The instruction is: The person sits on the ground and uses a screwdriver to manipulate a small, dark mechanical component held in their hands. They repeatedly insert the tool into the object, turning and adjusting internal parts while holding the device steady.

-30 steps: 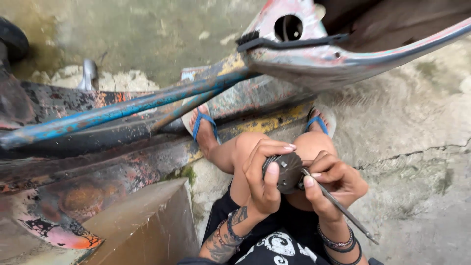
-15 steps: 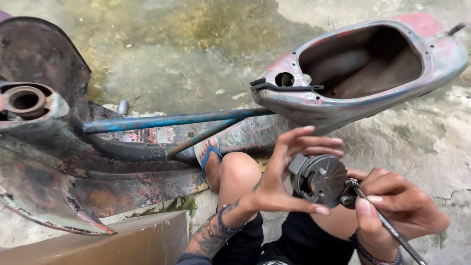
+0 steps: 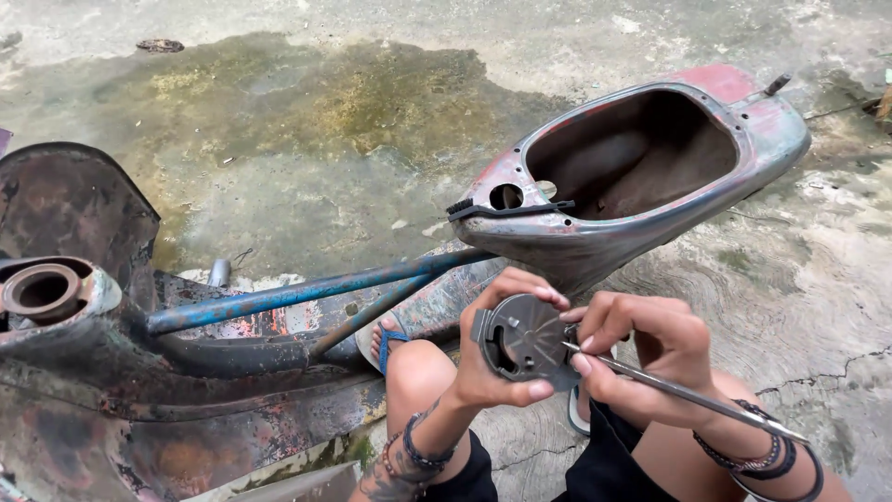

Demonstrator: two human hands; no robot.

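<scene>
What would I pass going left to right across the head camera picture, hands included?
Rusty round tube opening → blue frame bar → left hand → round grey metal part → right hand → hollow red-edged scooter shell.

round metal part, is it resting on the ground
No, the round metal part is held up above the knees in the left hand, while the right hand puts a thin metal tool to it.

scooter frame point(image 3: 279, 307) crowding left, open concrete floor point(image 3: 818, 307) right of hands
</scene>
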